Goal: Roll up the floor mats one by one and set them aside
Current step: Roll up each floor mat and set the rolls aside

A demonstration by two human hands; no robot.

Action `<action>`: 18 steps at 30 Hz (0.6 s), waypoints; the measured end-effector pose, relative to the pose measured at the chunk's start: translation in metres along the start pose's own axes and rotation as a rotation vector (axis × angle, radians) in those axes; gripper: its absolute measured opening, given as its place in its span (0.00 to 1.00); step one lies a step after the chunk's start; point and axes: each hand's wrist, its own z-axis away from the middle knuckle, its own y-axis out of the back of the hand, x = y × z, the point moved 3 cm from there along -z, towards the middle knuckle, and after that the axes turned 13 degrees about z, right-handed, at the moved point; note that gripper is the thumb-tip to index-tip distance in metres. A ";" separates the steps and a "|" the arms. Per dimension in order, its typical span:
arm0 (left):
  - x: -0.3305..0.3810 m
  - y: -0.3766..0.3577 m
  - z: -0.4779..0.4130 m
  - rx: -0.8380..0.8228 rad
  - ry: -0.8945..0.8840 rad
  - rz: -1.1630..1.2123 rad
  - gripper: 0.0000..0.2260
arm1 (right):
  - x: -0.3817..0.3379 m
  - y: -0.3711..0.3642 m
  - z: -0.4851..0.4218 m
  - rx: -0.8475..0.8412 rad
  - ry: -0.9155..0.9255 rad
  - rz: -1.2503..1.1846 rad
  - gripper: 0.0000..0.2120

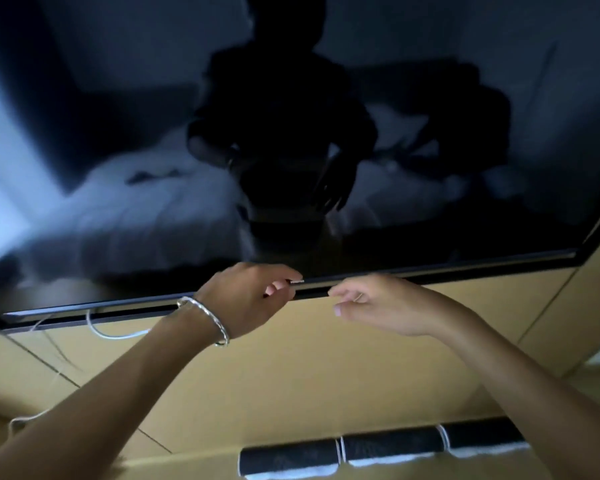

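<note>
Three rolled floor mats lie end to end at the foot of the wall, dark with white edges: one on the left (pixel 288 459), one in the middle (pixel 392 443) and one on the right (pixel 482 436). Both my hands are raised well above them, in front of the lower edge of a television. My left hand (pixel 253 296), with a silver bangle on the wrist, has loosely curled fingers near the bezel and holds nothing I can see. My right hand (pixel 378 303) hangs relaxed beside it, fingers slightly bent, holding nothing.
A large dark television (pixel 291 133) fills the upper view and reflects a bed and a person's silhouette. It hangs on a wood-panelled wall (pixel 309 368). A white cable (pixel 115 336) loops below its left part, and another white cable (pixel 21 420) lies at the lower left.
</note>
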 end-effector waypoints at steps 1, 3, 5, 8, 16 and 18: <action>0.007 0.008 0.003 0.035 0.009 -0.005 0.15 | -0.007 0.010 0.004 0.035 0.031 0.007 0.19; 0.019 0.017 0.010 0.076 0.045 -0.031 0.12 | -0.020 0.026 0.010 0.086 0.079 0.016 0.18; 0.027 0.024 0.014 0.094 0.075 -0.066 0.11 | -0.031 0.036 0.016 0.101 0.116 0.028 0.19; 0.038 0.038 0.013 0.147 0.093 -0.092 0.11 | -0.038 0.047 0.023 0.097 0.147 0.061 0.19; 0.062 0.057 0.007 0.254 -0.006 -0.043 0.09 | -0.037 0.074 0.034 0.179 0.160 0.096 0.18; 0.062 0.055 0.007 0.249 -0.013 -0.030 0.10 | -0.035 0.073 0.034 0.182 0.160 0.090 0.19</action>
